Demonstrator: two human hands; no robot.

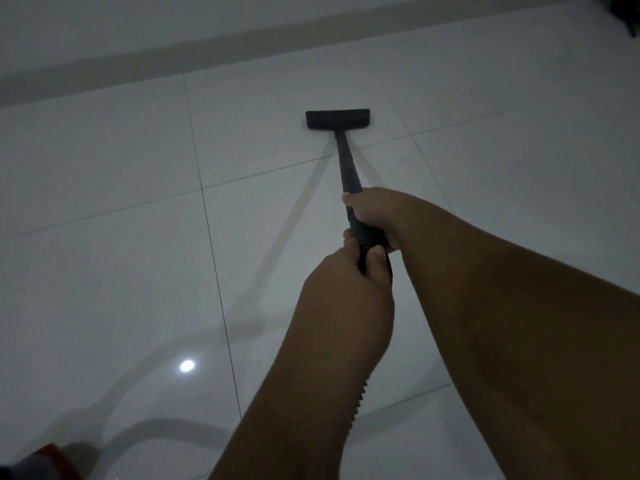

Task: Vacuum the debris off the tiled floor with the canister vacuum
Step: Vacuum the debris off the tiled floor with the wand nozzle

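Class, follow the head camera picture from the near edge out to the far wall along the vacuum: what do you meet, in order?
ribbed hose → left hand → right hand → black wand → floor head → beige skirting

The tiled floor (pixel 121 254) is glossy and smooth, mirroring a light spot. The floor nozzle (pixel 338 119) and wand (pixel 346 161) look like matt black plastic; the hose (pixel 360 396) is ribbed.
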